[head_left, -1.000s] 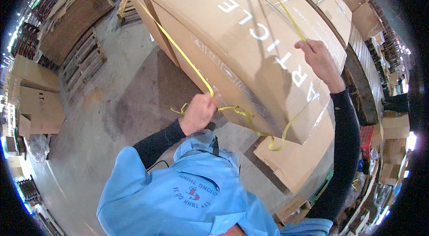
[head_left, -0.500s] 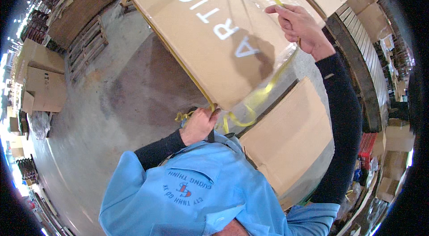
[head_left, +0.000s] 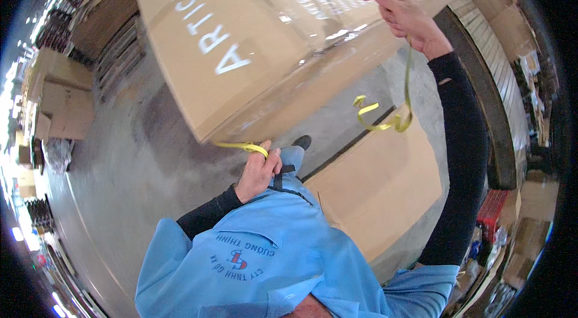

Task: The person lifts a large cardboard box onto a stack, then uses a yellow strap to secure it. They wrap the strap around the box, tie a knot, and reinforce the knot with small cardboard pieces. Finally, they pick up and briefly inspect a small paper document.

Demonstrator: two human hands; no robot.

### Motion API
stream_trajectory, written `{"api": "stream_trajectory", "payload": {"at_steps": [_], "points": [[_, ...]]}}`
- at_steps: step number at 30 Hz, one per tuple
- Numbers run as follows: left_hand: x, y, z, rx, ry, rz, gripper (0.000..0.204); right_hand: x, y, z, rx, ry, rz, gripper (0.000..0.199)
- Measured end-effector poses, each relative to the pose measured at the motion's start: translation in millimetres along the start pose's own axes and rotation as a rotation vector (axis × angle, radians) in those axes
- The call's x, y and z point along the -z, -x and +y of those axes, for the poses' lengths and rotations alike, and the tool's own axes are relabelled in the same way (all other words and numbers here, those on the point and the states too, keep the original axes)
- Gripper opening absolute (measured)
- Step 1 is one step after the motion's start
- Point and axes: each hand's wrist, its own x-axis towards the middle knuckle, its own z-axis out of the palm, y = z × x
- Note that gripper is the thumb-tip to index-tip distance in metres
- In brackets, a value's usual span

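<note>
A large brown cardboard box [head_left: 253, 59] with white lettering fills the upper middle of the view, tilted up on its lower edge. A yellow plastic strap [head_left: 385, 119] runs around it. My left hand [head_left: 257, 170] grips one end of the strap at the box's lower corner. My right hand [head_left: 406, 17] is raised against the box's top right side and holds the strap there; the loose end hangs down from it in a curl. My black sleeves and blue shirt take up the lower part of the picture.
A flat cardboard sheet [head_left: 379, 191] lies on the grey concrete floor [head_left: 132, 155] under my right arm. Stacked cardboard boxes [head_left: 57, 101] stand at the left. A roller conveyor [head_left: 500, 77] curves along the right, with more boxes beyond it.
The box has tipped further up and away, showing more of its lettered face. My right hand rose with the strap, and the loose curl now hangs free below it. My left hand stays at the lower corner.
</note>
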Motion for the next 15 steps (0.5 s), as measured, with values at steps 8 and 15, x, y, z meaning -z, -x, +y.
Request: {"api": "stream_trajectory", "payload": {"at_steps": [8, 15], "points": [[-90.5, -127.2, 11.5, -0.244, 0.382, 0.074, 0.033, 70.5, -6.1, 10.3, 0.101, 0.199, 0.060, 0.031], [-201.6, -244.5, 68.7, -0.468, 0.486, -0.145, 0.033, 149.6, -10.5, 12.8, 0.107, 0.222, -0.098, 0.033]]}}
